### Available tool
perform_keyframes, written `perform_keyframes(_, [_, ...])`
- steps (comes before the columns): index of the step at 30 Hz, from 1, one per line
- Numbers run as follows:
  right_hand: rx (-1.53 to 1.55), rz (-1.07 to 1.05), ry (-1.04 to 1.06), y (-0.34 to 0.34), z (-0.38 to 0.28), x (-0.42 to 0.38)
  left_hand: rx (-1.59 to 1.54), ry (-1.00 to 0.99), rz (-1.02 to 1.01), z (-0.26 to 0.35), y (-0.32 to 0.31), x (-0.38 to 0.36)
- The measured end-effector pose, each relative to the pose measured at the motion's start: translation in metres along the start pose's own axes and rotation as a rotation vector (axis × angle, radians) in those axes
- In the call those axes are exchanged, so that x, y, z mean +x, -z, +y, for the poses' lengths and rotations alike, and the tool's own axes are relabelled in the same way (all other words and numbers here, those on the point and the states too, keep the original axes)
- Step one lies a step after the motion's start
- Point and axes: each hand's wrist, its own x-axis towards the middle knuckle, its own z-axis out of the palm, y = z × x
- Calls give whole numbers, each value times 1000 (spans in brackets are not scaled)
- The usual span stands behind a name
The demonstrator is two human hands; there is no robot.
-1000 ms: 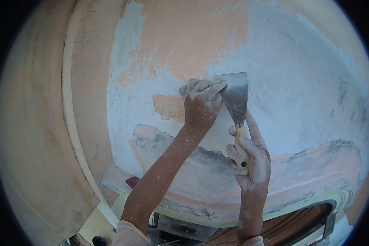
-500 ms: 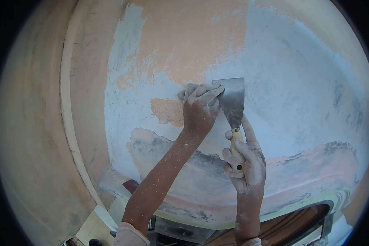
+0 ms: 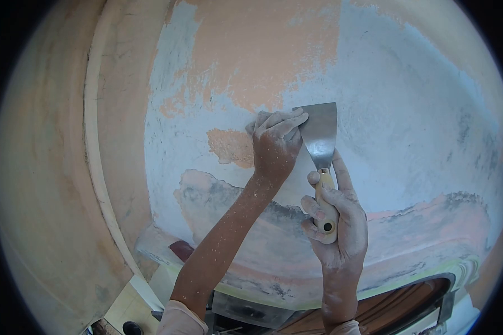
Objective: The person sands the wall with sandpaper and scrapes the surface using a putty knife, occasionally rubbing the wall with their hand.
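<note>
My right hand [image 3: 343, 223] is wrapped round the pale handle of a putty knife [image 3: 318, 131], its wide metal blade pointing up. Against the left edge of that blade lie the fingertips of my left hand [image 3: 276, 137]. Its fingers are curled and pressed together, and whatever may be inside them is hidden. White dust coats both hands. Behind them spreads a wall [image 3: 391, 128] with a whitish coating, bare orange patches and a rough grey-pink band lower down. One small orange patch [image 3: 229, 148] shows just left of my left hand.
A pale vertical trim strip [image 3: 95, 145] runs down the left, beside a beige surface [image 3: 44, 167]. A dark red piece [image 3: 180, 250] lies near my left forearm. Below are a dark grey panel [image 3: 251, 312] and a dark curved frame [image 3: 430, 290].
Both hands and the putty knife appear slightly further right, with the view shifting a little too. The blade is tilted slightly differently and catches more light near its neck.
</note>
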Motion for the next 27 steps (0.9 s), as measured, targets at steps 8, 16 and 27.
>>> perform_keyframes(8, [10, -49, -1, 19, -5, -1, 86, -61, 0, 3, -2, -4])
perform_keyframes(16, [12, -32, 13, 24, 1, 11, 102, -80, 45, 0, -6, 4])
perform_keyframes(27, [19, -57, -2, 33, 0, -3, 109, -111, -6, 3, -4, -14])
